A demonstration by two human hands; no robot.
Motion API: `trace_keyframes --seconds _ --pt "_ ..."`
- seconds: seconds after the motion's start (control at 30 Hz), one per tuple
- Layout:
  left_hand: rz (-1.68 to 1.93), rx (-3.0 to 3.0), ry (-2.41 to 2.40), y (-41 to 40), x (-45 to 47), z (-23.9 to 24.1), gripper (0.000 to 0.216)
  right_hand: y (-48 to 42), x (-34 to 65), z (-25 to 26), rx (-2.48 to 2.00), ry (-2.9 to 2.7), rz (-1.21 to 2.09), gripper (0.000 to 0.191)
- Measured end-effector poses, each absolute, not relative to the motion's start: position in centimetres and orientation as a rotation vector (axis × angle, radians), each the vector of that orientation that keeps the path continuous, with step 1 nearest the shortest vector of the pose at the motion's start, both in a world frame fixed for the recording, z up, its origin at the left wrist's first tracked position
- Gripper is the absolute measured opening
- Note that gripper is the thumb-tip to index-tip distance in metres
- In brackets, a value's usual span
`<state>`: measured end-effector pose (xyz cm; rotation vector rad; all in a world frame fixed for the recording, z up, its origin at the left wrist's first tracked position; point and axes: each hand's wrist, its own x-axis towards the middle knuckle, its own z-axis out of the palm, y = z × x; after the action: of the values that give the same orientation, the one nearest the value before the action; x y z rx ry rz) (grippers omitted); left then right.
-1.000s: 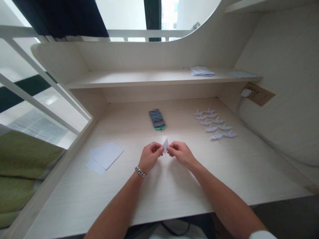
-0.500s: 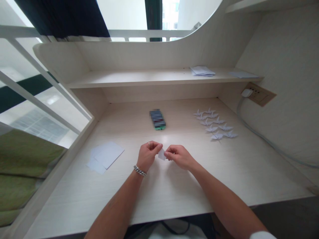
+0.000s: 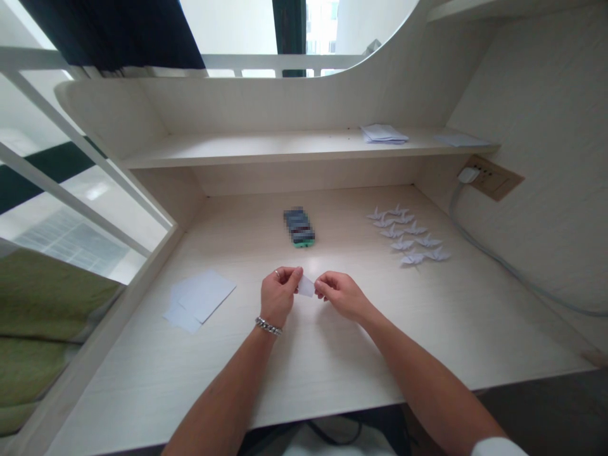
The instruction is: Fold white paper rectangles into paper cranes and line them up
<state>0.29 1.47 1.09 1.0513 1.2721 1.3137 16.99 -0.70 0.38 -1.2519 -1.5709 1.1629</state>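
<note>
Pinched over the desk [image 3: 332,361] between both hands: small folded paper [image 3: 306,287], now tipped flatter and lower than a second ago, when standing as a point. Left hand [image 3: 278,292] curled, gripping its left edge; right hand [image 3: 341,295] nipping the right edge, fingertips hiding part. Paper cranes [image 3: 408,234] at 2 o'clock, blurred block [image 3: 299,227] at 12, loose sheets [image 3: 199,299] at 9.

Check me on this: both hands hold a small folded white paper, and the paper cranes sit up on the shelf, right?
Not quite: the head view shows the paper cranes on the desk, not the shelf. The left hand and right hand do hold the folded paper.
</note>
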Motion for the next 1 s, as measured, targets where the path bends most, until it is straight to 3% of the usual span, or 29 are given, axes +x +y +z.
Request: trace_keyframes --seconds 0.33,0.53,1.0 --pt "1.273 0.973 1.229 1.3 0.5 1.1 0.040 -0.9 16.2 0.8 -1.112 -1.325 1.304 0.025" --pt "1.219 0.961 1.140 1.0 0.5 1.5 0.036 -0.6 16.6 0.8 -1.142 -1.285 1.203 0.018" --pt "1.162 0.966 0.832 0.5 0.4 1.7 0.032 -0.4 16.6 0.4 -1.045 -1.168 1.280 0.029"
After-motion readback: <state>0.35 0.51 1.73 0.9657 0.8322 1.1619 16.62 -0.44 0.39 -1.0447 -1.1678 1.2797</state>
